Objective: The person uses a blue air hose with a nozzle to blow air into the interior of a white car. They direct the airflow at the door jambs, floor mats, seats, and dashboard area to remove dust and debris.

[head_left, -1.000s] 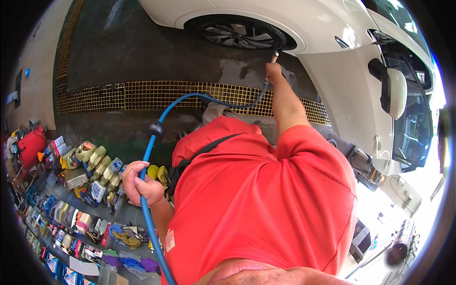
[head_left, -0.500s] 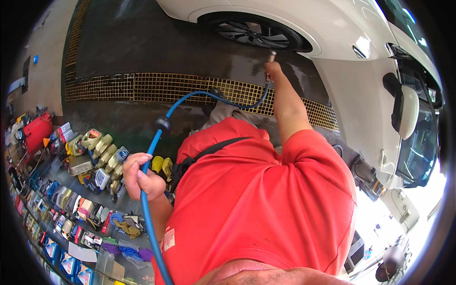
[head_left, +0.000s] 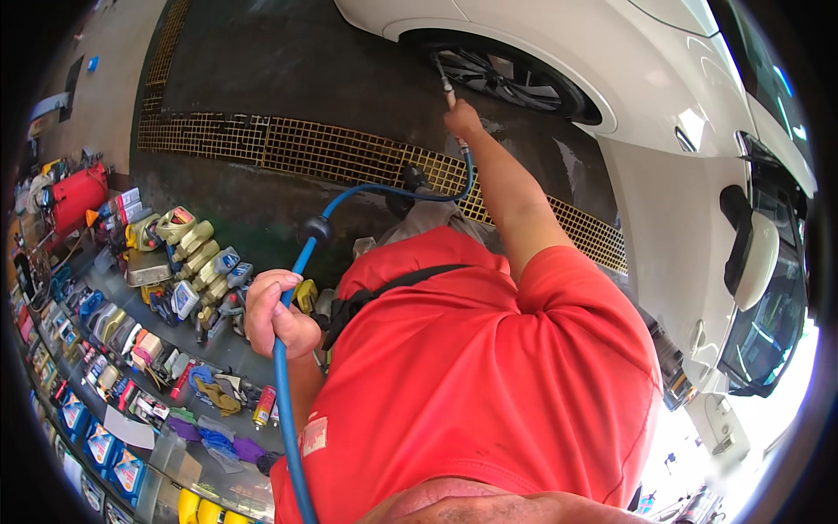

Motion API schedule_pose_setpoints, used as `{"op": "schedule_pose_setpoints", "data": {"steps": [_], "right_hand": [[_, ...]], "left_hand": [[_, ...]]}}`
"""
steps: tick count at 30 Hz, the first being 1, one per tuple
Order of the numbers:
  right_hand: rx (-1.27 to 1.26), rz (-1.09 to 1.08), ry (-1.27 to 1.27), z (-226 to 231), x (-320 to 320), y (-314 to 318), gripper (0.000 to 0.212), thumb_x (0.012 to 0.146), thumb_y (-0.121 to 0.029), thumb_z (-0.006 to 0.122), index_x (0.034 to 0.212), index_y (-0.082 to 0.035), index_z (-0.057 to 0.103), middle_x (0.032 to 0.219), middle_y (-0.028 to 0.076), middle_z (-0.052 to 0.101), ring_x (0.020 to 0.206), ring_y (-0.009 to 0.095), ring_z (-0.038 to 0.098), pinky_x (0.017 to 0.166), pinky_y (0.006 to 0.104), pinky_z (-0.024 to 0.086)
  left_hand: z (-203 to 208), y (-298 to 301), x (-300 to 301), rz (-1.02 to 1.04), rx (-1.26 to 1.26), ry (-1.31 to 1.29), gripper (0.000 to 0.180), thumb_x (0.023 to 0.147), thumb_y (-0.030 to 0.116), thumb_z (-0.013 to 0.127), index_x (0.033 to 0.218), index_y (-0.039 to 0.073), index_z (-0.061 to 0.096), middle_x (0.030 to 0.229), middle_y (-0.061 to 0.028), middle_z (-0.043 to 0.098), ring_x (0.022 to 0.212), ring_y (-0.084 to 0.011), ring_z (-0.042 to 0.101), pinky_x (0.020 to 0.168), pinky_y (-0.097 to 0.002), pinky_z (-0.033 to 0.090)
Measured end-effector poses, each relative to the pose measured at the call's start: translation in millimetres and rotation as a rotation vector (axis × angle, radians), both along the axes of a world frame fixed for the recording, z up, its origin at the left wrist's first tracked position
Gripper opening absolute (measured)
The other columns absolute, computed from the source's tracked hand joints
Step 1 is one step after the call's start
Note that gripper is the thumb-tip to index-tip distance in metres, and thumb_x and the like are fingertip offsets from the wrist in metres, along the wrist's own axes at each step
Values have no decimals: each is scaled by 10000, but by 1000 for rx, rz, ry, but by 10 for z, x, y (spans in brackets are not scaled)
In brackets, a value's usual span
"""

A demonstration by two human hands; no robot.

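My left hand (head_left: 281, 316) is wrapped round a blue hose (head_left: 286, 397) beside my body. Just above that hand, a black ball (head_left: 316, 230) sits on the hose. From there the hose loops forward to a spray gun (head_left: 449, 92) with a slim metal nozzle. My right hand (head_left: 463, 120), arm stretched out, is closed round the gun's grip; its fingers are partly hidden. The nozzle points at the near end of a white car's wheel (head_left: 502, 80), which has a black tyre and dark spokes. Whether it touches the tyre, I cannot tell.
The white car (head_left: 646, 96) fills the right, its side mirror (head_left: 756, 262) sticking out. A yellow floor grating (head_left: 327, 153) crosses the dark wet floor. Shelves crowded with bottles (head_left: 196, 258), cans and cloths (head_left: 214, 437) stand on the left. A red tank (head_left: 78, 196) lies beyond them.
My right hand has swung left and forward with the spray gun, toward the wheel's left side. The view has shifted, and my left hand still grips the hose.
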State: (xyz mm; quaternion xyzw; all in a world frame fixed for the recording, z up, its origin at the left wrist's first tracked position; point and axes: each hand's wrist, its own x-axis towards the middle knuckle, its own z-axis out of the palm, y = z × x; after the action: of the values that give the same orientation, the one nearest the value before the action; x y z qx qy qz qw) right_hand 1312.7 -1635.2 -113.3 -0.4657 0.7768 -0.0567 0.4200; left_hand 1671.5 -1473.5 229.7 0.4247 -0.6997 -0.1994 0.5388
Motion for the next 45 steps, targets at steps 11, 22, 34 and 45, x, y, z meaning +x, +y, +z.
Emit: {"op": "schedule_pose_setpoints", "data": {"steps": [11, 22, 34, 45], "right_hand": [[-134, 176, 70, 802, 172, 125, 348, 876, -184, 582, 1180, -22, 530, 1063, 310, 624, 1032, 470, 594, 877, 515, 468], [-445, 320, 172, 2258, 853, -929, 340, 930, -306, 631, 1062, -1, 555, 963, 293, 631, 927, 496, 591, 781, 525, 466], [-229, 280, 284, 1774, 2732, -3133, 400, 939, -349, 586, 1060, 28, 529, 973, 330, 630, 966, 497, 598, 830, 557, 472], [-406, -27, 367, 2021, 3869, -5360, 423, 936, -361, 597, 1009, 50, 528, 948, 318, 642, 953, 469, 623, 823, 515, 483]], "left_hand": [[76, -282, 70, 99, -61, 5, 191, 946, 14, 423, 1086, -42, 539, 799, -186, 600, 646, -296, 615, 555, -373, 531], [184, -977, 419, 97, -197, 95, 205, 932, 17, 425, 1108, -48, 506, 779, -194, 597, 596, -279, 599, 493, -374, 521], [-362, -2681, 2348, 356, -241, 148, 182, 958, 65, 441, 1081, -36, 529, 781, -170, 607, 607, -280, 622, 511, -369, 538], [-61, -5108, 4546, 387, -454, 171, 229, 924, 62, 388, 946, -120, 526, 780, -187, 575, 602, -264, 578, 513, -346, 531]]}}
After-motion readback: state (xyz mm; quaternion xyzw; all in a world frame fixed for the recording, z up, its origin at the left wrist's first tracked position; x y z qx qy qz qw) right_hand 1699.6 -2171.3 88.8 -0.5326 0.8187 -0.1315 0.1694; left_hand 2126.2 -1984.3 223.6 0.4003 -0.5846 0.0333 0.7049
